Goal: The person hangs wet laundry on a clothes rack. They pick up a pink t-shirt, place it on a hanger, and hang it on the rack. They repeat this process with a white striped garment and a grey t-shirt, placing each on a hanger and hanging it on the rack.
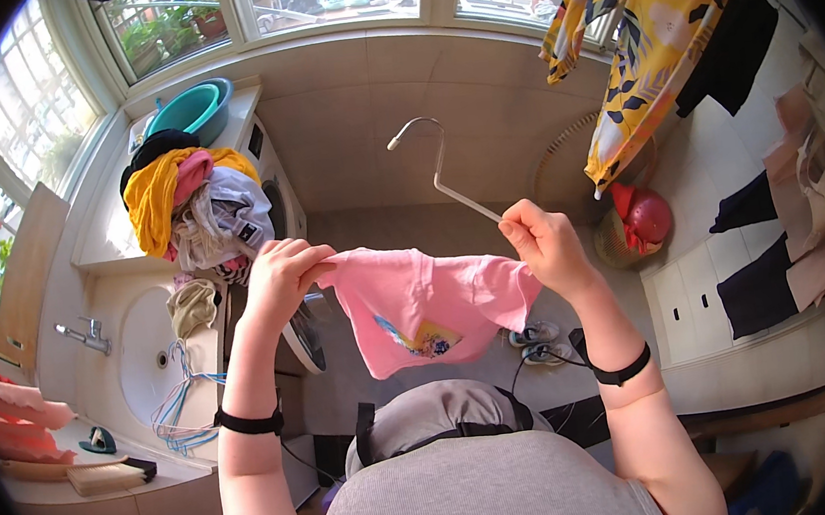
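Note:
A small pink T-shirt (387, 305) with a colourful printed patch hangs spread between my hands. My left hand (286, 274) pinches one end of it. My right hand (543, 244) is closed around the neck of a clothes hanger, at the shirt's other end. The hanger's metal hook (439, 149) has a pale tip and rises up and to the left from my right fist. The rest of the hanger is hidden by the shirt and my hand.
A laundry pile (202, 196) lies left on the counter above a front-loading washing machine (274, 174). Near the sink (146, 346) lie wire hangers (183, 410). A yellow floral garment (643, 45) hangs at right. Sneakers (538, 342) stand on the floor.

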Available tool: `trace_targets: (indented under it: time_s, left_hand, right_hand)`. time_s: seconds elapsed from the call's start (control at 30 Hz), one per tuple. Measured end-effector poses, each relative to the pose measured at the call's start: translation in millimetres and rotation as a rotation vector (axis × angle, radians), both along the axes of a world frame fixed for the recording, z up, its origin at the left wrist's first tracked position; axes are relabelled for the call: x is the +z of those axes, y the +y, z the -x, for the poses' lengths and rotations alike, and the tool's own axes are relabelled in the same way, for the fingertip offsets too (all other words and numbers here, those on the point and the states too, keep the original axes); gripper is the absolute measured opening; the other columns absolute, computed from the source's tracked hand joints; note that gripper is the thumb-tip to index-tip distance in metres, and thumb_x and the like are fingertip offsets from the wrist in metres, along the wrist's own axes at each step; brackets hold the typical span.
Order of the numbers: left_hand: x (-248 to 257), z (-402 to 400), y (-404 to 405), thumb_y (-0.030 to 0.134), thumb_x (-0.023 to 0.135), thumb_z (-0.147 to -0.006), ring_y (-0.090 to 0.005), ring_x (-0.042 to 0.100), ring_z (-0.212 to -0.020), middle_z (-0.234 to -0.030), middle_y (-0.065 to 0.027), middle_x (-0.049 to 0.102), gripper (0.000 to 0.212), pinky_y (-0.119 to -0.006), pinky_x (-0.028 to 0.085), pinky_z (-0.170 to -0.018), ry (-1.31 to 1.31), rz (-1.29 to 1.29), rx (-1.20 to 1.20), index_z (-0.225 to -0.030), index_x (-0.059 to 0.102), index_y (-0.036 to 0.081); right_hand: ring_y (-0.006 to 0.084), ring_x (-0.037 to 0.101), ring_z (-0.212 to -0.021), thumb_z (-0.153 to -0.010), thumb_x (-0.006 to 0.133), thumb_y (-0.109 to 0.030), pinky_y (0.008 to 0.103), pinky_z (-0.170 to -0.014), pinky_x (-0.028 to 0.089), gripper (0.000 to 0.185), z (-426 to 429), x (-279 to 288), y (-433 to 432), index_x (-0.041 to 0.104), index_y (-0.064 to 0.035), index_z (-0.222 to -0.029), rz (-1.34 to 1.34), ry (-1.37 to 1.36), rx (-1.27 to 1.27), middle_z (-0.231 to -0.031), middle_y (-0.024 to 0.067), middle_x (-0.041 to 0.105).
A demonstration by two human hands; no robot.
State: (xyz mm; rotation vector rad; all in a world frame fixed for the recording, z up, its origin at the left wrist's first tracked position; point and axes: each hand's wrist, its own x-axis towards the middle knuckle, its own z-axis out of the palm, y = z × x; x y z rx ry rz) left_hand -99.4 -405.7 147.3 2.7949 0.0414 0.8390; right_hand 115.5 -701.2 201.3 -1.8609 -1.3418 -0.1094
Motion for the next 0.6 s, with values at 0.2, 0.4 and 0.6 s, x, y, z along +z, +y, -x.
trace_targets:
  time_s: [0.2,0.4,0.6]
  left_hand:
    - [19.2,-2.7,6.6,0.028,0.071,-0.078,-0.0174,0.060,-0.078,-0.077,0.0037,0.063,0.013,-0.037,0.041,-0.094,-0.154,-0.170,0.177,-0.084,0.070,0.016]
    - [40.3,-22.3,-15.9,0.033,0.079,-0.070,-0.0185,0.058,-0.107,-0.104,0.0020,0.064,0.038,-0.053,0.023,-0.113,-0.069,-0.114,0.147,-0.103,0.070,0.016]
    - [19.4,-51.9,-40.0,0.018,0.069,-0.080,-0.0214,0.062,-0.082,-0.081,-0.0017,0.061,0.022,-0.040,0.044,-0.090,-0.042,-0.049,-0.127,-0.102,0.068,0.015]
  right_hand:
    - [0.0238,0.059,-0.055,-0.098,0.056,-0.024,0.0324,-0.052,0.044,0.020,-12.8,19.2,-15.4,0.054,-0.0060,-0.088,0.017,0.031,-0.096,-0.060,0.0075,0.056]
    - [0.0188,0.054,-0.056,-0.099,0.054,-0.021,0.0293,-0.055,0.044,0.020,-17.3,28.8,-31.5,0.051,-0.0038,-0.089,-0.074,0.079,-0.146,-0.063,0.0068,0.054]
    - [0.0147,0.054,-0.059,-0.100,0.053,-0.018,0.0281,-0.056,0.044,0.019,-6.7,21.8,-35.6,0.052,-0.0030,-0.089,-0.078,0.141,-0.149,-0.066,0.0053,0.056]
